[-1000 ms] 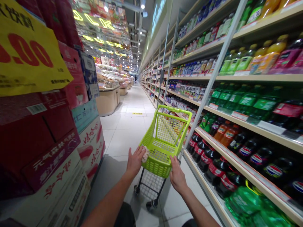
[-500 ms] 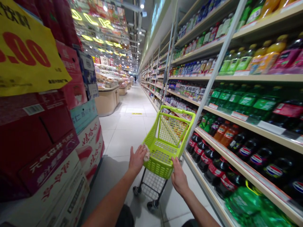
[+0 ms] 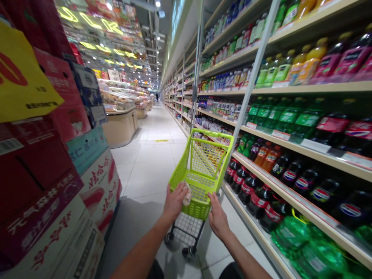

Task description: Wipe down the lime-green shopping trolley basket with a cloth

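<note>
A lime-green shopping cart (image 3: 200, 178) with a mesh basket stands just in front of me, on a dark frame with black wheels. At its near left edge, my left hand (image 3: 174, 198) presses a crumpled whitish cloth (image 3: 186, 194) against the rim, fingers bent over it. My right hand (image 3: 217, 215) is closed on the near right corner of the cart's rim, the thumb along the top. Only the basket's mesh floor shows inside the cart.
Shelves of bottled drinks (image 3: 290, 170) line the right side, close to the cart. Stacked drink cartons (image 3: 99, 186) stand on the left under a yellow price sign (image 3: 26, 85). A rounded display counter (image 3: 120, 126) stands farther along the tiled aisle (image 3: 148, 159); a distant person (image 3: 157, 97) is there.
My left hand and the cloth have moved right along the cart's near rim. The view has turned slightly, so shelves and cartons have shifted left. My right hand stays on its corner.
</note>
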Available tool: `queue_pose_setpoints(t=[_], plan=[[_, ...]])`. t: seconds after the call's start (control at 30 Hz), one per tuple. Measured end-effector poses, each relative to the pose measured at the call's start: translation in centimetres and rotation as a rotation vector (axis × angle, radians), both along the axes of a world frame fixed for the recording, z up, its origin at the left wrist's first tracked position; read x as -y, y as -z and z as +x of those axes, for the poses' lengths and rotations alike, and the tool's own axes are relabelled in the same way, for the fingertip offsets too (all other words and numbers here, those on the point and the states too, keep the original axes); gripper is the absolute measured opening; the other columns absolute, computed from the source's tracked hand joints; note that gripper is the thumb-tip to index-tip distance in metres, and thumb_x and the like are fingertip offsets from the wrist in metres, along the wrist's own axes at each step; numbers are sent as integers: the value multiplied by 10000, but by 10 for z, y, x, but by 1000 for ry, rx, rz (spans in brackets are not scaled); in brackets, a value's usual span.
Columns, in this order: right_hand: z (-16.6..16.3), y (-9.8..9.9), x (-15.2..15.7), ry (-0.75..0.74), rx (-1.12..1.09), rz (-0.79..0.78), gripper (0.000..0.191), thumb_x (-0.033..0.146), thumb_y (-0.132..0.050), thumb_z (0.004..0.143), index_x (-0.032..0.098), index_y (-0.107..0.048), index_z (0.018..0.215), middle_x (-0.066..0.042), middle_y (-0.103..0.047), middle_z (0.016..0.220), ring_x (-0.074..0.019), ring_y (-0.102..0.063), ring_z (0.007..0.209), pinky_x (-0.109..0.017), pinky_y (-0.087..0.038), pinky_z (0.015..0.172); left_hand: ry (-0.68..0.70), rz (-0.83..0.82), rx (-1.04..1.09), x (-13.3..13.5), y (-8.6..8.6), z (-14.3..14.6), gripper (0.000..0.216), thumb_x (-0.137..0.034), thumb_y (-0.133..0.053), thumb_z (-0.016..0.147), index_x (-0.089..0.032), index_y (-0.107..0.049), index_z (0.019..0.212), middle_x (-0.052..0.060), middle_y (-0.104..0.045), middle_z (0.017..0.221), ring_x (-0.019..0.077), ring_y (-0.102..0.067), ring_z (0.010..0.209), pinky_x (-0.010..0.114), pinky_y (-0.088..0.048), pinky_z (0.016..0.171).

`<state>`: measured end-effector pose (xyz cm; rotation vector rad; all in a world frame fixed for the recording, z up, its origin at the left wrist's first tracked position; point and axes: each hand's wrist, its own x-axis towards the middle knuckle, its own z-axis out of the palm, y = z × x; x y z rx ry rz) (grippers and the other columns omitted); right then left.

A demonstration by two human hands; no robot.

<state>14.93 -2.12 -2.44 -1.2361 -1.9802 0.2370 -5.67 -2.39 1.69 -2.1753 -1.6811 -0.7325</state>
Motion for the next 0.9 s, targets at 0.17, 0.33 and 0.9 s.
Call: queue_pose_setpoints(t=[0.17, 0.33, 0.9], plan=[[3, -1, -1, -19, 10, 0, 684, 11, -347, 639, 133, -330, 1311, -115, -321, 1383, -193, -259, 1289, -414, -301, 1032, 333, 60, -103, 7, 8, 41, 308, -255, -380, 869, -286, -502, 1150, 36, -514, 1258, 151, -416, 1201, 484, -89, 1067], [4, -1, -1, -12, -23, 17, 733, -12, -325, 600, 135, -316, 1319, -99, -338, 1375, -183, -252, 1291, -401, -282, 1046, -16, 50, 7, 7, 1, -17, 319, -169, -358, 858, -244, -553, 1099, 82, -515, 1248, 205, -469, 1156, 540, -115, 1038], [3, -3, 0, -5, -54, -6, 695, 17, -356, 643, 123, -303, 1328, -97, -344, 1375, -194, -256, 1289, -418, -270, 1049, 187, 49, -6, 12, 5, 31, 301, -234, -364, 871, -277, -541, 1111, 42, -524, 1245, 173, -450, 1175, 503, -102, 1059]])
